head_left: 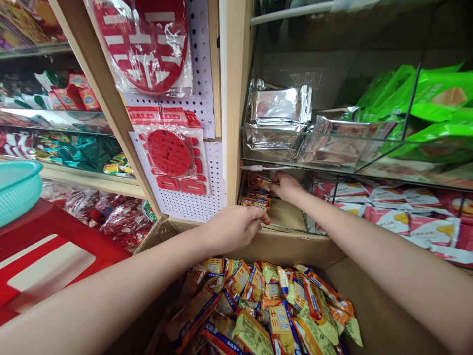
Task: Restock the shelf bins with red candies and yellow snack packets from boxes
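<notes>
An open cardboard box in front of me holds many orange, yellow and blue snack packets. Beyond its far edge, a low glass-fronted shelf compartment holds a small stack of similar orange snack packets against its left wall. Inside that compartment, the bent fingers of my right hand are closed at the edge of a packet at the back of the stack. My left hand hovers over the box's far edge, just in front of the stack. Its fingers are curled, and whatever they may hold is hidden.
Silver packets and green packets lie on the glass shelf above. Pink-and-white packets fill the compartment at right. A wooden post and red hanging decorations stand left of centre. A teal basket rests on a red stool.
</notes>
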Motion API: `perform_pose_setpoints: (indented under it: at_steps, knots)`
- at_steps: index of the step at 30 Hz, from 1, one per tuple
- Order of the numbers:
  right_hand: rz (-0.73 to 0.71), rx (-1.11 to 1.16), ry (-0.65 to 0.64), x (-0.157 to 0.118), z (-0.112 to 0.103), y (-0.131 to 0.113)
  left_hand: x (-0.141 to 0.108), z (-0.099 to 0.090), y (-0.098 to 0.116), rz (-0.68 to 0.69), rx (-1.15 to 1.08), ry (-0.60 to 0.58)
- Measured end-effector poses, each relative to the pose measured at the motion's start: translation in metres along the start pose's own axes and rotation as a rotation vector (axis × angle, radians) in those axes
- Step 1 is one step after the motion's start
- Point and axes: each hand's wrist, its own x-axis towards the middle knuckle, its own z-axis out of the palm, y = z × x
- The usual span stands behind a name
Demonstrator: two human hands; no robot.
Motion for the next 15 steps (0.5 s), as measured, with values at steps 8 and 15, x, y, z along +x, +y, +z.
perform_pose_setpoints:
  at_steps: [8,15]
  knots:
    - [0.041,0.064,-0.027,0.009,0.012,-0.001,0.000,0.000,-0.001,-0.025,-0.010,0.003]
    - [0.229,0.166,-0.068,0.008,0.024,-0.005,0.001,-0.001,-0.002,0.005,-0.003,-0.004]
